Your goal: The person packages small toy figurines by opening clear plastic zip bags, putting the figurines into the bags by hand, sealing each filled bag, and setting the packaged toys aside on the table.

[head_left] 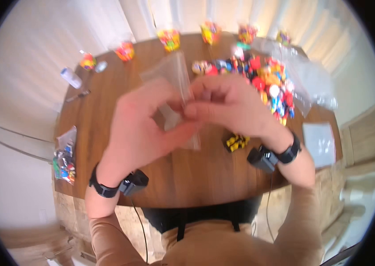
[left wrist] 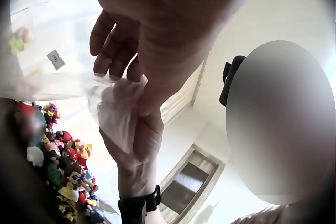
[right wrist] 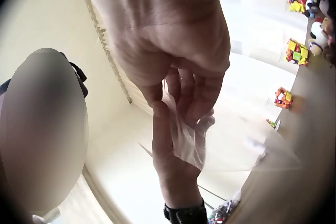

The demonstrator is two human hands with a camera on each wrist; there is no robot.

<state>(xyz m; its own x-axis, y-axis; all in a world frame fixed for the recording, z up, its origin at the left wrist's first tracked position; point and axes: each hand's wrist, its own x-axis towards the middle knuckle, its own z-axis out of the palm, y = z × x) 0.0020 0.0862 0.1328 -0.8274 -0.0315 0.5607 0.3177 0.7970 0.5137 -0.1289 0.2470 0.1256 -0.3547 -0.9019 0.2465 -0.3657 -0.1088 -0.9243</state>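
Observation:
A clear plastic bag [head_left: 176, 73] is held up over the middle of the wooden table in the head view. My left hand [head_left: 141, 122] pinches its edge between thumb and fingers, and my right hand [head_left: 229, 104] pinches it just beside, the fingertips nearly meeting. The left wrist view shows the crumpled film [left wrist: 118, 111] between both hands; the right wrist view shows the bag [right wrist: 189, 140] hanging from the fingers. Whether anything is inside cannot be told. Below my right hand lies a black and yellow item [head_left: 236, 142].
A heap of small colourful figures [head_left: 274, 80] covers the table's right back, with large clear bags [head_left: 316, 80] beside it. Several bright cups [head_left: 169, 40] line the back edge. A filled bag [head_left: 65, 159] lies at left, flat bags [head_left: 319, 144] at right, a white tube [head_left: 71, 77] back left.

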